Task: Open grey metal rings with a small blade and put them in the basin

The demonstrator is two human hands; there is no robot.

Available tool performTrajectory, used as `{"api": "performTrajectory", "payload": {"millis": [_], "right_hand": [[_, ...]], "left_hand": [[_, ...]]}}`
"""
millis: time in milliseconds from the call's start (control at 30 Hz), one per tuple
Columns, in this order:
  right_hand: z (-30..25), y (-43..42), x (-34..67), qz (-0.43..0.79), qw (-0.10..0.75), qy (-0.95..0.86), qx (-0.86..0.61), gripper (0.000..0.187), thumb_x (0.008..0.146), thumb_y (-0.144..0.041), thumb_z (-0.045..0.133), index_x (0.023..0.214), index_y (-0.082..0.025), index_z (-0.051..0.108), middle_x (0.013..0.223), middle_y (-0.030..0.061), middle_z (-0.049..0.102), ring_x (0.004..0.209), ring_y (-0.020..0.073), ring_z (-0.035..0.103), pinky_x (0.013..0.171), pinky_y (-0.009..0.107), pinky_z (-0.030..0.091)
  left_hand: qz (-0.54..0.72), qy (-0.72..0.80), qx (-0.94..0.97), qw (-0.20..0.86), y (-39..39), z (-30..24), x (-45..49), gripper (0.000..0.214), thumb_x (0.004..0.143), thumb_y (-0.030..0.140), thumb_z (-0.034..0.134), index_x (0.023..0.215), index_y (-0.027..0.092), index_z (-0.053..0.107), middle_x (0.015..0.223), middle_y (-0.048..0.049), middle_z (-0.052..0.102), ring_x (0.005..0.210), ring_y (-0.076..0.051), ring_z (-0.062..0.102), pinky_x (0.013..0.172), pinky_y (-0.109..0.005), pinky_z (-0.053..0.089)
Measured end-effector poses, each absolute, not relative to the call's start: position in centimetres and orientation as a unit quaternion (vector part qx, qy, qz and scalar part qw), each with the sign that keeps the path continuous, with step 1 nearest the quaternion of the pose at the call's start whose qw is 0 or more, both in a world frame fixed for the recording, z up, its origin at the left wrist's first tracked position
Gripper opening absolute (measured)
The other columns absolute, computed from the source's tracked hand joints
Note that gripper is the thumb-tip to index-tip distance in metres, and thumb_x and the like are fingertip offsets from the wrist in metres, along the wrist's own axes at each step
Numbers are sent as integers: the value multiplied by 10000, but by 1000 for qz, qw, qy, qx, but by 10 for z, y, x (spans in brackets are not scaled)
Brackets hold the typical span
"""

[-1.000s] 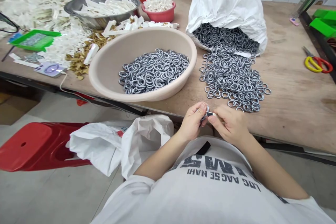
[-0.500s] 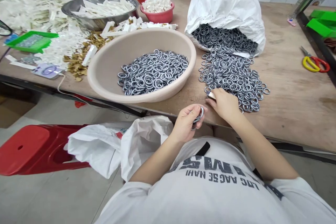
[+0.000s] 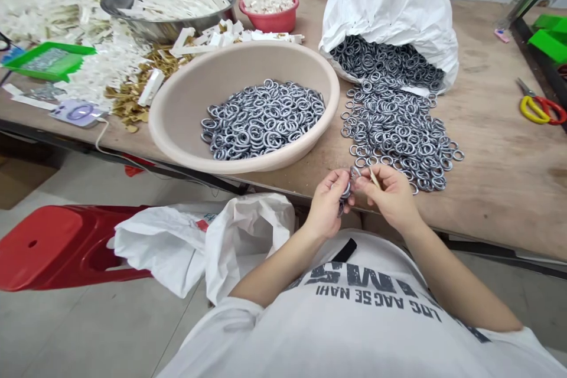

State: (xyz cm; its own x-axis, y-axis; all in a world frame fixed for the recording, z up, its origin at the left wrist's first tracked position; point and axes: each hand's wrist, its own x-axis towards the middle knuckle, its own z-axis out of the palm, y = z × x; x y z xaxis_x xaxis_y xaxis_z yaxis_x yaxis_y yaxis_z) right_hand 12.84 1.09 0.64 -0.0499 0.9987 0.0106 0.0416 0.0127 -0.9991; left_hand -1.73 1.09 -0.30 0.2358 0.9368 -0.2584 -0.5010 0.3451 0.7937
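My left hand (image 3: 328,204) is closed around a few grey rings (image 3: 346,191) just off the table's front edge. Close beside it, my right hand (image 3: 393,196) grips a slim pale strip (image 3: 374,178), whose kind I cannot make out. Between the fingertips of both hands is another grey ring (image 3: 355,172); which hand bears it is unclear. Behind the hands, a heap of loose grey rings (image 3: 398,124) spills from a white sack (image 3: 390,0) lying on its side. To the left, a wide beige basin (image 3: 177,130) contains many similar rings.
Red-and-yellow scissors (image 3: 538,109) lie at the right. A steel bowl (image 3: 163,29), a red bowl (image 3: 274,20), a green tray (image 3: 26,65) and piles of white pieces (image 3: 88,71) crowd the left. A red stool (image 3: 39,245) and white bag (image 3: 248,242) are below the table edge.
My right hand has come back from the ring heap to meet my left hand, and a ring now shows between their fingertips. The view has shifted slightly.
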Motion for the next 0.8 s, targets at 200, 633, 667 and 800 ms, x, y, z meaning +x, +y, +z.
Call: {"api": "performTrajectory", "payload": {"millis": [200, 633, 667, 800], "right_hand": [[5, -4, 123, 542, 516, -493, -445, 324, 714, -394, 838, 770, -227, 565, 711, -44, 559, 596, 130, 578, 568, 284, 528], [17, 1, 137, 493, 519, -556, -423, 236, 885, -463, 670, 937, -235, 640, 770, -15, 607, 654, 132, 572, 630, 277, 487], [17, 0, 139, 456, 519, -575, -437, 236, 912, -466, 633, 943, -232, 637, 768, -12, 608, 666, 132, 571, 648, 278, 475], [19, -10, 148, 252, 456, -703, -483, 293, 906, -504, 629, 904, -211, 630, 760, 2, 591, 682, 137, 524, 633, 279, 384]], "left_hand": [[480, 390, 323, 717, 3, 0, -8, 397, 812, 554, 698, 886, 175, 606, 685, 42, 547, 479, -34, 432, 405, -145, 288], [440, 327, 351, 759, 0, 8, -6, 333, 866, 463, 672, 832, 149, 567, 669, 35, 522, 424, -22, 411, 385, -156, 261], [442, 322, 351, 760, 0, 9, -6, 332, 869, 458, 670, 824, 148, 561, 679, 34, 522, 427, -19, 409, 390, -155, 261], [463, 327, 352, 745, 3, 10, -8, 329, 880, 453, 658, 810, 150, 551, 653, 47, 492, 408, -14, 370, 380, -158, 242]]}}
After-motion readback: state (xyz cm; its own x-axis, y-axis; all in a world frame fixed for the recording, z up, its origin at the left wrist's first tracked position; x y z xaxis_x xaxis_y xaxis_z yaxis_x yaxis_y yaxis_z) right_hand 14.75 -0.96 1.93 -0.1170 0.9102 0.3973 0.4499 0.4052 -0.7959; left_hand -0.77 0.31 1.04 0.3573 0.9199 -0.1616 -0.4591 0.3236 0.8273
